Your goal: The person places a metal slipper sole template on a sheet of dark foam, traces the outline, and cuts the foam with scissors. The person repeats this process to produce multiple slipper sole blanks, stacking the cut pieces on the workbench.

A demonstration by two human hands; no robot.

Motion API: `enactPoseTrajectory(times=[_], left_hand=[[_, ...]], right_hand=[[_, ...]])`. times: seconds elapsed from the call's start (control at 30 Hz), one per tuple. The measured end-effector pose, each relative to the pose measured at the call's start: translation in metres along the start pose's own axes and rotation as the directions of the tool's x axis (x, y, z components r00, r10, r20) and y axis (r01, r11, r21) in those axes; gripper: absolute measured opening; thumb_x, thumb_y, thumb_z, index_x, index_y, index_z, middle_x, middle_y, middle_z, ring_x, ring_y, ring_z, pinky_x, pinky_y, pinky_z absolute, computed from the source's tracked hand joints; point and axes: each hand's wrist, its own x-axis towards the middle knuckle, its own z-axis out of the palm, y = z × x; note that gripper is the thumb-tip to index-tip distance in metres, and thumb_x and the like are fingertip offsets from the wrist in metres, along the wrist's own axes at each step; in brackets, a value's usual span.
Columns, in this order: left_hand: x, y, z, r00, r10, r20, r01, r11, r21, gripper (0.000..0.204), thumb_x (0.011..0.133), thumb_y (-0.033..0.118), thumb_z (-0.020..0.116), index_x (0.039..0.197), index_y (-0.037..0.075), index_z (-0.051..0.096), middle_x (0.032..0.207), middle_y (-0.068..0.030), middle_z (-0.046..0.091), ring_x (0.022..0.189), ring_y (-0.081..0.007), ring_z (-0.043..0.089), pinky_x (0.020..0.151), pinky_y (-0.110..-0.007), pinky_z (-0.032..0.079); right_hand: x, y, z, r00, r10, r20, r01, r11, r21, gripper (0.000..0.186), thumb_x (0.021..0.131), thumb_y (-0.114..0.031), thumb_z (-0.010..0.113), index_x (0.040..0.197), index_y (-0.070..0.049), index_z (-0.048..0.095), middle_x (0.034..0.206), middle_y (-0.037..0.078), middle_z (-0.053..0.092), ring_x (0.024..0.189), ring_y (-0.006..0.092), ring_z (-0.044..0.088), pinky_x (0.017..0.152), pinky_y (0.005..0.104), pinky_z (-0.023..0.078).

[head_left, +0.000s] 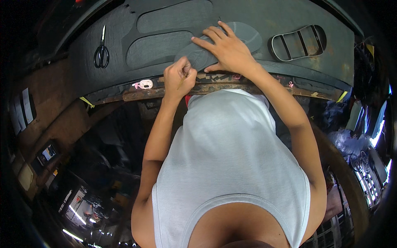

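Observation:
My right hand (225,48) lies flat with fingers spread on a grey sole-shaped piece (248,35), pressing it onto a dark grey sheet (173,18) spread over the workbench. Just to its left, my left hand (178,77) is closed around a thin yellowish pencil-like stick (183,79), its tip at the near edge of the sole-shaped piece. Sole outlines (159,48) show in the sheet to the left of my hands.
Black scissors (101,51) lie on the sheet at far left. A metal sole-shaped frame (298,41) rests at right. A small pink object (144,84) sits on the rusty front edge (215,87) of the bench. My grey sleeveless shirt (227,157) fills the lower middle.

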Motion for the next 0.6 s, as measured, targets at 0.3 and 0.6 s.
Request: enactPoseTrajectory(times=[0.3, 0.6], left_hand=[[0.0042, 0.0021, 0.0001, 1.0, -0.003, -0.002, 0.003, 1.0, -0.025, 0.019, 0.077, -0.003, 0.06, 0.07, 0.001, 0.043, 0.057, -0.0112, 0.042, 0.05, -0.0153, 0.044, 0.05, -0.032, 0.039], [0.0062, 0.0055, 0.0009, 1.0, -0.023, 0.019, 0.024, 0.999, -0.026, 0.02, 0.077, -0.004, 0.06, 0.07, 0.001, 0.042, 0.058, -0.0112, 0.041, 0.051, -0.0136, 0.042, 0.051, -0.031, 0.038]], right_hand=[[-0.0004, 0.0003, 0.0017, 1.0, 0.006, 0.008, -0.006, 1.0, 0.019, 0.103, 0.066, -0.06, 0.084, 0.155, -0.025, 0.045, 0.141, 0.012, 0.054, 0.138, 0.0291, 0.048, 0.126, 0.0528, 0.026], [-0.0004, -0.0002, 0.002, 1.0, 0.012, 0.015, -0.012, 1.0, 0.022, 0.104, 0.064, -0.058, 0.085, 0.154, -0.024, 0.046, 0.142, 0.012, 0.054, 0.138, 0.029, 0.047, 0.126, 0.0521, 0.026]])
